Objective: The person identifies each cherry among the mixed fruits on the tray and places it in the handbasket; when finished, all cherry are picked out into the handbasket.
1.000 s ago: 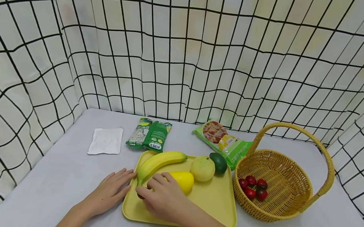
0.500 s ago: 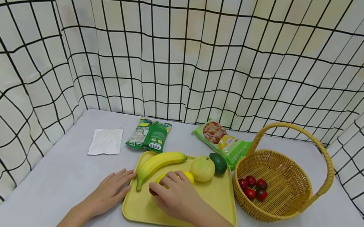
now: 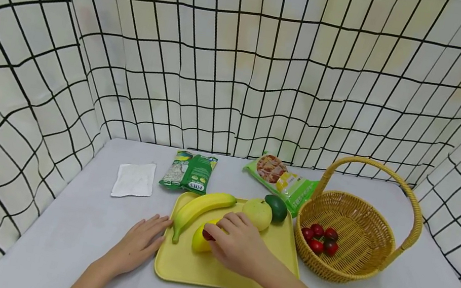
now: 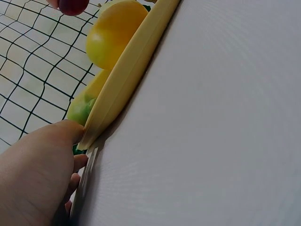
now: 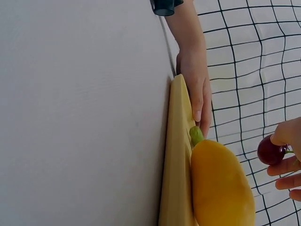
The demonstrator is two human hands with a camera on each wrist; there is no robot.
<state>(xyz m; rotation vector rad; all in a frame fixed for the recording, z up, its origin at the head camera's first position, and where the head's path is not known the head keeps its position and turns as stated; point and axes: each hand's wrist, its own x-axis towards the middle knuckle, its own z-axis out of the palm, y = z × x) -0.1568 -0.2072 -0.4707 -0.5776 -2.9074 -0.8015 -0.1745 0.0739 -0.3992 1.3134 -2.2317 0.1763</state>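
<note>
Between thumb and fingertips my right hand [image 3: 240, 243] pinches a dark red cherry [image 5: 270, 150], its green stem showing in the right wrist view. The hand is raised over the yellow tray [image 3: 225, 281], and partly covers a yellow mango [image 3: 200, 241]. My left hand [image 3: 137, 245] lies flat on the cloth with its fingertips against the tray's left edge. Close to those fingertips, a banana [image 3: 200, 209] lies along the tray's left side. A round yellow-green fruit [image 3: 258, 210] and a dark green avocado [image 3: 276, 208] sit at the tray's back right.
To the right stands a wicker basket [image 3: 356, 272] with a tall handle, several cherries [image 3: 319, 238] inside. Behind the tray lie a dark green packet [image 3: 190, 172] and a light green packet [image 3: 286, 182]. A white square pad [image 3: 134, 179] is at the left. Netting surrounds the table.
My right hand has moved right and slightly away from me with the cherry, from beside the banana's stem to over the mango. The mango's left end has come into view. The left hand stays put.
</note>
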